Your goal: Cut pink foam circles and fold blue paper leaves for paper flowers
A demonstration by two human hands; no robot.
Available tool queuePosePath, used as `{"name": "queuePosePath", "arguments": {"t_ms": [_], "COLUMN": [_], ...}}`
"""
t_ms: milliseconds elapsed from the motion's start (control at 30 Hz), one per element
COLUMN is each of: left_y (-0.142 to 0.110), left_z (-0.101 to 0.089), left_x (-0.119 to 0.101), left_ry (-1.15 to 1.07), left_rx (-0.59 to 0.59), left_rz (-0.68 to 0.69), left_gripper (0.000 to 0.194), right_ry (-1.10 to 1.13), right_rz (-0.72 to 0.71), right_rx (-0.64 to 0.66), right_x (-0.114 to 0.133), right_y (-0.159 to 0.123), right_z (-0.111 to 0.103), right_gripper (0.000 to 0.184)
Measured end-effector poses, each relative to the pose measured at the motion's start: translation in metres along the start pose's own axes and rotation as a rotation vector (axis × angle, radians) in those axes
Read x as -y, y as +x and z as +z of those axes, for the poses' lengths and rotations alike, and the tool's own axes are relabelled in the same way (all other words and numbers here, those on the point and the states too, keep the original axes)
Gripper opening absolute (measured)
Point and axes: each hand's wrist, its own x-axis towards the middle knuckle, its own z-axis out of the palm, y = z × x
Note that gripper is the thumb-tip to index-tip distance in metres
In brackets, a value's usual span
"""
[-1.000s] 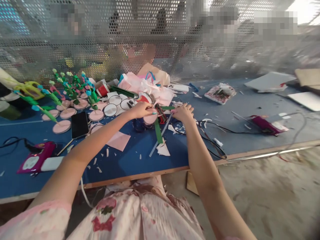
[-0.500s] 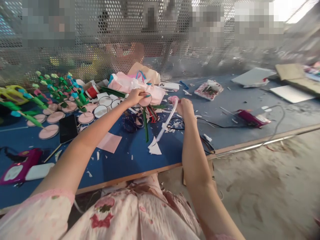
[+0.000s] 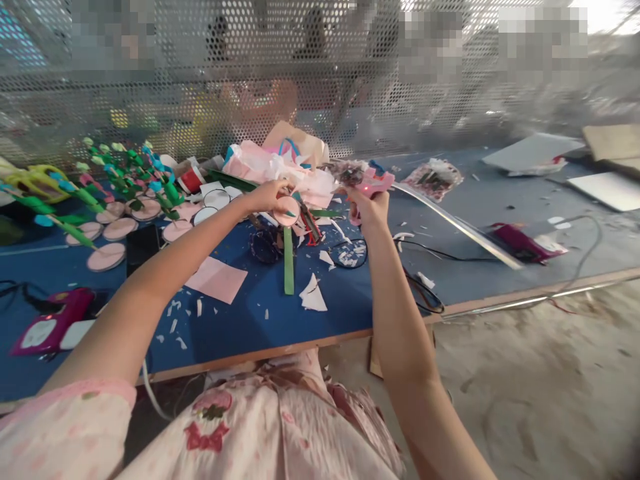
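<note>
Now the left hand keeps a pinching grip on a pink disc above the bench. Rightward, the right hand is wrapped round a pink glue gun, its stick swung outward, apparently a working hold.

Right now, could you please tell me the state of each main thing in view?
Pink disc: held in the left hand
Pink glue gun: held in the right hand
Glue stick: protruding from the gun's back
Phone: screen dark, partly hidden
Purple power strip at left: red light lit
Right power strip: cannot tell if on
Pink sheet: lying flat
Front green stalk: slanted
</note>
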Motion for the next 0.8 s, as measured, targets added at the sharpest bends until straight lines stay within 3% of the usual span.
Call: {"name": "queuePosePath", "arguments": {"t_ms": [167, 233, 400, 433, 500, 633, 800], "left_y": [-0.048, -0.072, -0.123, -0.130, -0.140, -0.148, -0.150], "left_z": [-0.007, -0.012, -0.038, -0.042, -0.046, -0.036, -0.023], "left_x": [-0.010, -0.014, -0.001, 0.006, 0.021, 0.045, 0.059], "left_ry": [0.048, 0.092, 0.462, 0.523, 0.622, 0.619, 0.577], "left_rx": [-0.024, -0.027, -0.357, -0.361, -0.231, -0.018, -0.111], "left_rz": [0.009, -0.031, -0.259, -0.308, -0.385, -0.554, -0.476], "left_gripper": [0.084, 0.081, 0.057, 0.059, 0.067, 0.085, 0.077], "right_ry": [0.040, 0.057, 0.107, 0.125, 0.182, 0.361, 0.533], "right_rz": [-0.038, -0.061, 0.000, 0.003, 0.000, 0.031, 0.046], "right_rx": [0.133, 0.158, 0.238, 0.259, 0.308, 0.359, 0.396], "right_x": [0.010, 0.014, 0.019, 0.018, 0.015, 0.008, 0.004], "right_y": [-0.024, -0.032, -0.045, -0.046, -0.048, -0.052, -0.054], "right_z": [0.025, 0.032, 0.039, 0.041, 0.045, 0.055, 0.062], "right_gripper": [0.030, 0.031, 0.027, 0.025, 0.024, 0.023, 0.025]}}
